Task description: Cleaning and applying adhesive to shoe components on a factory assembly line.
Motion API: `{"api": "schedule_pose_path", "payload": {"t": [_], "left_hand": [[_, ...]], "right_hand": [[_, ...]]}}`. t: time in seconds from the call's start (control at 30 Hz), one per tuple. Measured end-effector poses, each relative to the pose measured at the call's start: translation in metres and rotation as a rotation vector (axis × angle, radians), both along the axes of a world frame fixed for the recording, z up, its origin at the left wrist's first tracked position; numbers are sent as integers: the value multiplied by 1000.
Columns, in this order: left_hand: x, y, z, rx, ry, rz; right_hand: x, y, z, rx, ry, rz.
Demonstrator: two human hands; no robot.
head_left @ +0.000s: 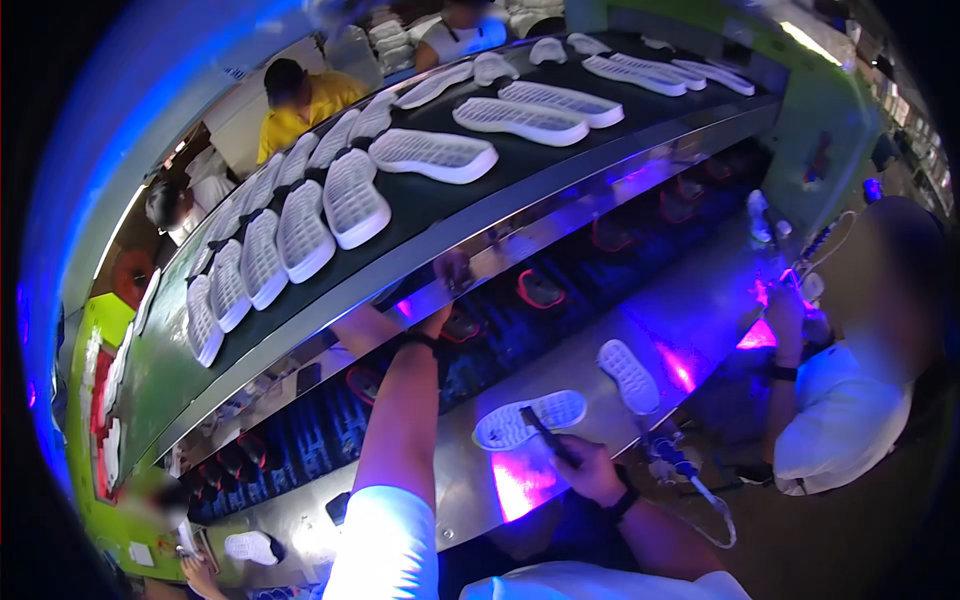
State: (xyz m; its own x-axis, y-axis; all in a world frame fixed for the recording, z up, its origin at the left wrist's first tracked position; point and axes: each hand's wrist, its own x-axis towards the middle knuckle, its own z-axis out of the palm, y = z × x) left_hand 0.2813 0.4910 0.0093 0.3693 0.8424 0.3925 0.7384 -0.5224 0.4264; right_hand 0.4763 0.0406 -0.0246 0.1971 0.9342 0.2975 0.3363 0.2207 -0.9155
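My right hand (595, 472) grips a dark-handled brush (550, 437). Its tip rests on a white shoe sole (562, 407) lying on the metal bench. Stretched far forward, my left hand (432, 322) reaches over the lower dark conveyor, beside a dark shoe upper with a red-lit edge (460, 325). Its fingers are dim and partly hidden, so I cannot tell whether they hold anything. A second white sole (629, 377) lies on the bench to the right of the brushed one.
An upper belt (420, 195) carries several white soles (355, 200). Below, a dark conveyor bears more uppers (540, 288). One co-worker (850, 400) works close on my right with hands under purple light; another's hand (200, 575) shows at lower left near a white sole (252, 547). A hose (705, 490) hangs at the bench edge.
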Motion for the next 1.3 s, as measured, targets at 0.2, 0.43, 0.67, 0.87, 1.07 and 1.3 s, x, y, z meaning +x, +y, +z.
{"api": "schedule_pose_path", "payload": {"t": [0.2,0.43,0.67,0.87,1.07,1.3], "left_hand": [[-28,-89,47,-748,-580,142],[-127,-317,52,-754,-1377,-73],[-152,-444,64,56,-425,29],[-154,-538,27,257,-264,-9],[-148,-574,-9,251,-189,-38],[-156,-579,-25,240,-123,-116]], "right_hand": [[-1,-5,-6,-57,138,22],[18,-7,-1,-71,152,23],[-11,-32,46,-177,127,80],[-42,-65,49,-160,-70,188],[-79,-58,59,-142,-298,332],[-86,-39,23,-213,-178,275]]}}
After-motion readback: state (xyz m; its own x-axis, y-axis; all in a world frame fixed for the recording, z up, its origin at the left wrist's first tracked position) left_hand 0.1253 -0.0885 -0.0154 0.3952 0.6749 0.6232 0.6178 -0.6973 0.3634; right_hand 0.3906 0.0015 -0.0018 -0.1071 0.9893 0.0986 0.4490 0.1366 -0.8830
